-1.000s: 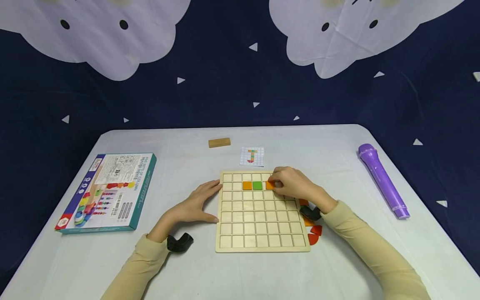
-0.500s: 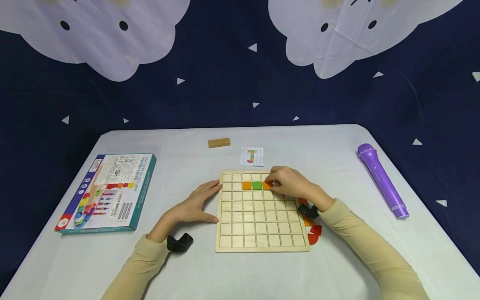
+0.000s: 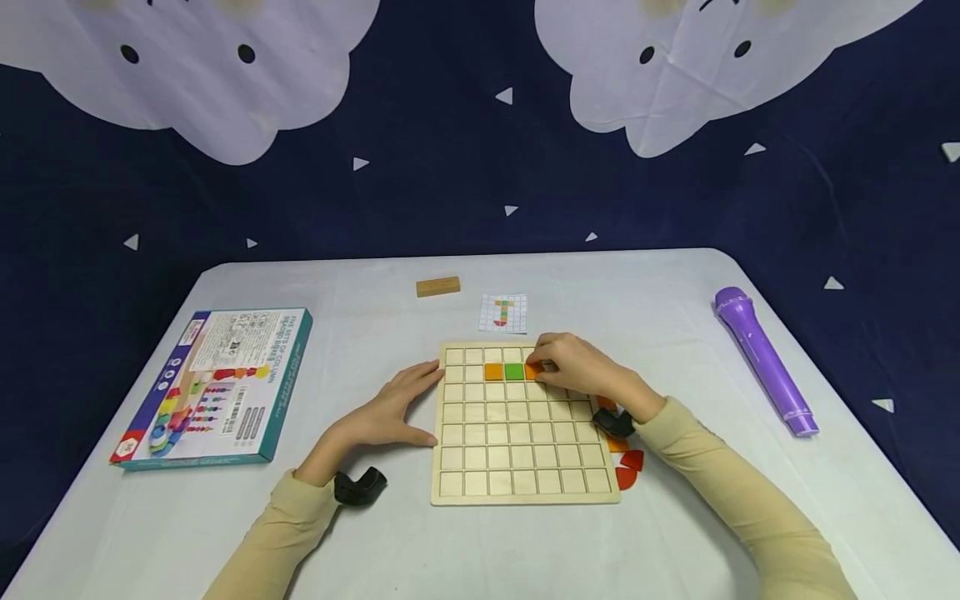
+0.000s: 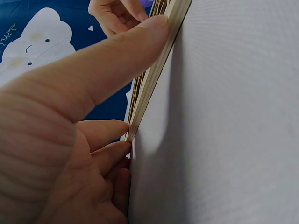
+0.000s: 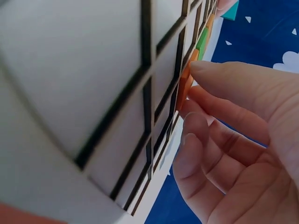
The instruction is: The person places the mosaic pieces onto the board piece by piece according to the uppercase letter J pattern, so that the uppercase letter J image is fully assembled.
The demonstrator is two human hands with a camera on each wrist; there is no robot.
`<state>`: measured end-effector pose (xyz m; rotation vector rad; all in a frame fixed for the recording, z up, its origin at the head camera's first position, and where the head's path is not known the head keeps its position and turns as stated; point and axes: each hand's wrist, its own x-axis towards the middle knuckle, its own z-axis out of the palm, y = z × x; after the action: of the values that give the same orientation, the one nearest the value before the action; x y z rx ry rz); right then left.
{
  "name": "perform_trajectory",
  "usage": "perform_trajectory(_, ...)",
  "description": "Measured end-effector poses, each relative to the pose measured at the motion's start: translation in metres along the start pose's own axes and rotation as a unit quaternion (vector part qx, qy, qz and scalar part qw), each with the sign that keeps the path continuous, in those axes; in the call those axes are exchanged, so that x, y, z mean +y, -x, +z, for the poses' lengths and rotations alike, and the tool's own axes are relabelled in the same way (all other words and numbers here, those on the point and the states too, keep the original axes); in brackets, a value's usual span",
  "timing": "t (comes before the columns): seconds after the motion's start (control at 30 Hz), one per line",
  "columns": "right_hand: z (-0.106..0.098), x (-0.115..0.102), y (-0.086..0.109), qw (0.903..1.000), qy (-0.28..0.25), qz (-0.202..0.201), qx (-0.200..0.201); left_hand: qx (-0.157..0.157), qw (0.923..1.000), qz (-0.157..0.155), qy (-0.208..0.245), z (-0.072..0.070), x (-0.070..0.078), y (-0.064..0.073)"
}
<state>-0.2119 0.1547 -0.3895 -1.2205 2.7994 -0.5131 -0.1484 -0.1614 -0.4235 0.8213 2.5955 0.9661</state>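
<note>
A light wooden grid board [image 3: 521, 458] lies in front of me in the head view. Thumb and fingers of my left hand [image 3: 386, 412] rest against its left edge, spread and fairly straight. My right hand [image 3: 581, 365] pinches an orange square tile [image 5: 185, 83] between thumb and fingers, at a cell in the second row from the top. Directly left of that tile sits a green square tile [image 3: 513, 372], then another orange square tile [image 3: 493, 372]. Part of the pinched tile is hidden by the fingertips in the head view.
Red and orange pieces [image 3: 626, 477] lie along the board's right edge, partly under the right wrist. Behind the board are a pattern card [image 3: 503, 314] and a small wooden block [image 3: 438, 287]. A flat toy box [image 3: 217, 383] lies left, a purple microphone-shaped tube [image 3: 765, 360] right.
My right hand has slid slightly left with the orange tile, closing the gap to the green tile. The left hand has stayed at the board's edge.
</note>
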Motion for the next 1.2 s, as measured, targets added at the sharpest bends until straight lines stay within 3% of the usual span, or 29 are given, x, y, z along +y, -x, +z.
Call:
perform_trajectory(0.2,-0.005,0.0,0.007,0.9997,-0.017,0.004,0.017,0.001,1.0,0.001,-0.002,0.001,-0.001,0.0)
perform_trajectory(0.83,-0.015,0.01,0.057,0.9976,-0.023,0.048,0.044,-0.001,1.0,-0.004,0.003,0.0,0.001,0.0)
perform_trajectory(1.2,-0.014,0.016,0.073,0.9972,-0.02,0.047,0.055,0.003,1.0,0.0,-0.001,0.0,0.001,0.0)
